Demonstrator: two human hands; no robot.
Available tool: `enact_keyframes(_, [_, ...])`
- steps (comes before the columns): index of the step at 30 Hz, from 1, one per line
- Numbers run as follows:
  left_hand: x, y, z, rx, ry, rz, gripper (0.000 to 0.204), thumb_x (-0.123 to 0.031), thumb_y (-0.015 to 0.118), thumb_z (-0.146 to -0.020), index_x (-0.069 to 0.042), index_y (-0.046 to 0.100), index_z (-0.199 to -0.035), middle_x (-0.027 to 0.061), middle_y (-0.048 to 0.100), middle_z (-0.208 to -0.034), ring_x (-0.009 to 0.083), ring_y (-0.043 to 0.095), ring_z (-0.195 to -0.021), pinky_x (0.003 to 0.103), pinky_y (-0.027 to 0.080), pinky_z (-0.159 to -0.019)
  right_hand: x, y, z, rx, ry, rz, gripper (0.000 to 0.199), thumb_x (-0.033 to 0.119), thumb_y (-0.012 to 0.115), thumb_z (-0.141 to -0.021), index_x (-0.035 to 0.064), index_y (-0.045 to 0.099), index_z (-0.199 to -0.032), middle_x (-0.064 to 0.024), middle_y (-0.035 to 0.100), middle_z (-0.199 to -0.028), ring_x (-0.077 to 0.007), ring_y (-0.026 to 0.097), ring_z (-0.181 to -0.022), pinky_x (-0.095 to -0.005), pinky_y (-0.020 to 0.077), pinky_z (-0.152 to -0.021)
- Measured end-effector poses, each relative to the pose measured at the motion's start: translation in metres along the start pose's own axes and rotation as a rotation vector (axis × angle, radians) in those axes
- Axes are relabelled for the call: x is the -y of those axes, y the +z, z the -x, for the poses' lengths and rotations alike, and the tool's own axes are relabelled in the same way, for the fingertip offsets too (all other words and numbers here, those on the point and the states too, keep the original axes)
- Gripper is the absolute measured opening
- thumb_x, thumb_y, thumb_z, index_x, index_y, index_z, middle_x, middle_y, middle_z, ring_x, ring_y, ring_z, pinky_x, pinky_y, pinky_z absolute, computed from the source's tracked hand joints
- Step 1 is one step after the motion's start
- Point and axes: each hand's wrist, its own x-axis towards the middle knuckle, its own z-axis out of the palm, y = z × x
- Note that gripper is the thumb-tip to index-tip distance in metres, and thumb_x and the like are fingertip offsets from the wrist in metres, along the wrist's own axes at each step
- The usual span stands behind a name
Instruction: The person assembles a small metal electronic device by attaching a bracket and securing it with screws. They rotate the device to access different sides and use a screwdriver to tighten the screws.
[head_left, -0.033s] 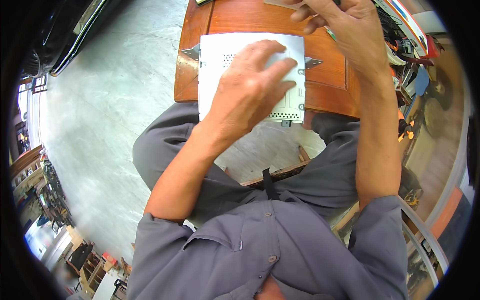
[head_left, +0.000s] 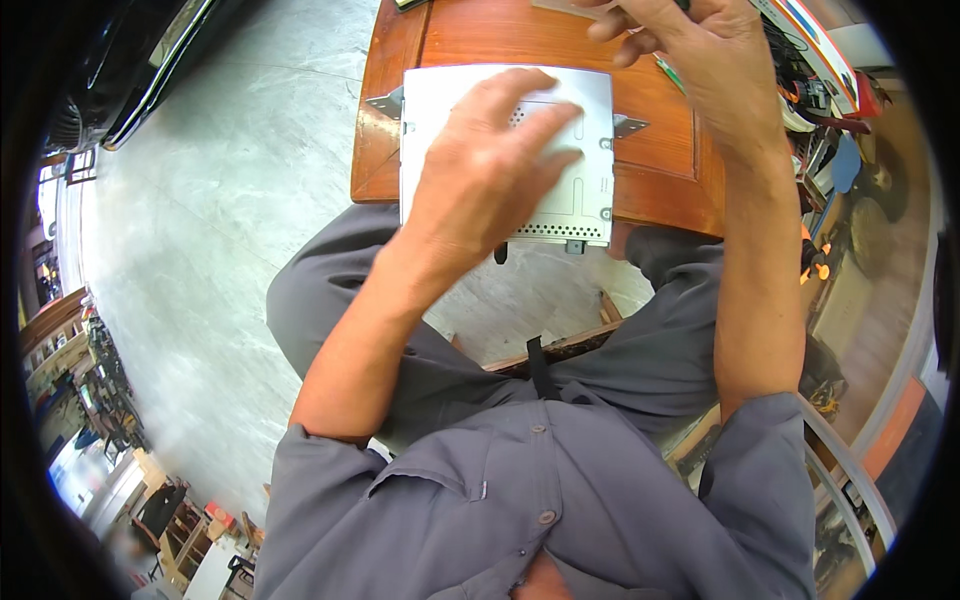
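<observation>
Head view shows the left hand [head_left: 490, 170] pressed flat, fingers spread, on a white metal box [head_left: 590, 190] at the table's [head_left: 660, 140] near edge, steadying it, while the right hand [head_left: 680, 50] pinches something too small to identify.

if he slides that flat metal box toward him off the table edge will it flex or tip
Probably stiff: the metal box looks like folded sheet metal with side brackets, so it should hardly flex. It may tip: its near edge already overhangs the wooden table above the lap. The left hand lies flat on top, which likely steadies it. The smooth lid could slip under the palm.
</observation>
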Motion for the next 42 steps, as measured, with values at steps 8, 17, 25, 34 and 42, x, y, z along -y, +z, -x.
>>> enact_keyframes(8, [0.057,-0.055,-0.003,-0.351,-0.131,-0.065,0.034,-0.023,0.081,-0.089,-0.007,0.075,-0.118,0.0128,0.07,-0.121,0.0257,0.068,-0.11,0.037,0.057,-0.092,-0.003,-0.009,-0.003,-0.104,0.081,-0.216,0.029,0.021,0.06,-0.106,-0.0025,0.071,-0.12,-0.009,0.077,-0.095,-0.0106,0.071,-0.074,-0.0218,0.0582,-0.061])
enact_keyframes(17, [0.069,-0.069,0.016,-0.37,-0.348,0.047,0.039,-0.036,0.077,-0.094,-0.002,0.073,-0.113,0.0078,0.068,-0.101,0.0168,0.067,-0.09,0.031,0.058,-0.078,-0.006,-0.009,-0.002,-0.094,0.06,-0.292,0.034,0.009,0.057,-0.104,0.0007,0.057,-0.137,-0.0077,0.07,-0.104,-0.0118,0.068,-0.083,-0.0229,0.0577,-0.066])
enact_keyframes(25, [0.059,-0.073,0.043,-0.202,-0.658,0.196,0.04,-0.038,0.068,-0.102,0.0,0.069,-0.09,0.0006,0.064,-0.077,0.0094,0.058,-0.071,0.025,0.05,-0.069,-0.004,0.006,0.0,-0.189,0.019,-0.169,0.021,0.019,0.056,-0.105,0.0017,0.057,-0.116,0.0018,0.051,-0.073,-0.0077,0.053,-0.059,-0.0242,0.0532,-0.06])
enact_keyframes(34, [0.037,-0.059,0.084,-0.046,-0.945,0.492,0.052,-0.045,0.065,-0.103,0.003,0.067,-0.082,0.0024,0.063,-0.069,0.0098,0.059,-0.063,0.027,0.05,-0.059,-0.001,-0.016,0.003,0.069,-0.009,0.041,0.03,0.031,0.054,-0.109,0.0028,0.064,-0.103,0.0051,0.05,-0.065,-0.0012,0.044,-0.049,-0.0196,0.0421,-0.046])
enact_keyframes(42, [0.036,-0.045,0.11,-0.044,-1.12,0.97,0.055,-0.049,0.057,-0.105,0.005,0.059,-0.116,0.0168,0.071,-0.092,0.0173,0.073,-0.076,0.025,0.059,-0.063,-0.049,-0.034,0.001,0.279,-0.121,0.74,0.03,0.033,0.06,-0.105,0.0028,0.065,-0.107,-0.0057,0.058,-0.077,-0.0141,0.058,-0.064,-0.0296,0.0478,-0.063])
